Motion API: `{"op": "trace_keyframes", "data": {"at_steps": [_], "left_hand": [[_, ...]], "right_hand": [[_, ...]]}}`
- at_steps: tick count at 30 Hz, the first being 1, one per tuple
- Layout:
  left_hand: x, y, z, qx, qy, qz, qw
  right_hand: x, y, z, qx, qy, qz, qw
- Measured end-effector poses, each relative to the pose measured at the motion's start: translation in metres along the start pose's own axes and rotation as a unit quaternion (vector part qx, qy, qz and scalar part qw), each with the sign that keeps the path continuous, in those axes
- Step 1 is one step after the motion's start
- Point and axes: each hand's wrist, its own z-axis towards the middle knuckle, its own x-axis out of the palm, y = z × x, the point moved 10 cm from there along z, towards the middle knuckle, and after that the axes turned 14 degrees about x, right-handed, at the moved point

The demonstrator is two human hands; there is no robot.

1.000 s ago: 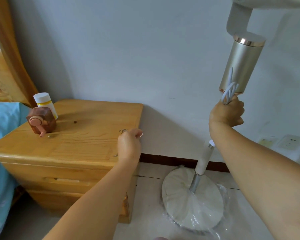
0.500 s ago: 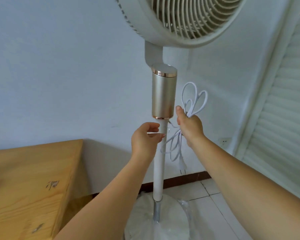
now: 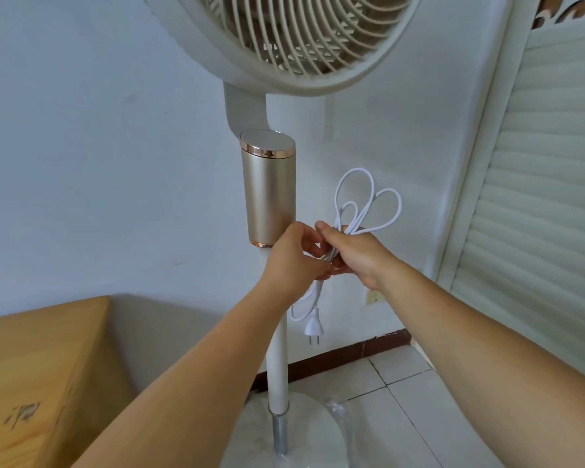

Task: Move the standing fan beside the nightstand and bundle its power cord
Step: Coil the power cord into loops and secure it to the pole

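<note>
The fan (image 3: 304,42) has a cream-white grille of curved ribs, a white pole (image 3: 277,359) and a matte champagne-gold cylinder (image 3: 271,194) banded in shiny rose gold at top and bottom. The cord (image 3: 368,204) and its plug (image 3: 313,329) are white. The nightstand (image 3: 38,376) at near left is honey-yellow wood with visible grain. The wall (image 3: 98,146) is pale bluish white, the baseboard (image 3: 352,356) dark brown, the floor tiles (image 3: 402,393) off-white with dark grout, and the slatted shutter (image 3: 537,197) cream.

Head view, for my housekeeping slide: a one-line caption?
Both hands, left hand and right hand, grip the looped white power cord beside the white standing fan's pole.
</note>
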Motion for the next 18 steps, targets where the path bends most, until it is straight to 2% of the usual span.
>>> {"op": "trace_keyframes", "data": {"at_steps": [6, 18], "left_hand": [[-0.001, 0.011, 0.007, -0.044, -0.076, -0.079, 0.993], [-0.011, -0.003, -0.002, 0.025, -0.233, -0.056, 0.971]], "right_hand": [[-0.011, 0.007, -0.001, -0.042, -0.066, -0.048, 0.996], [-0.02, -0.002, 0.002, -0.045, -0.165, 0.045, 0.984]]}}
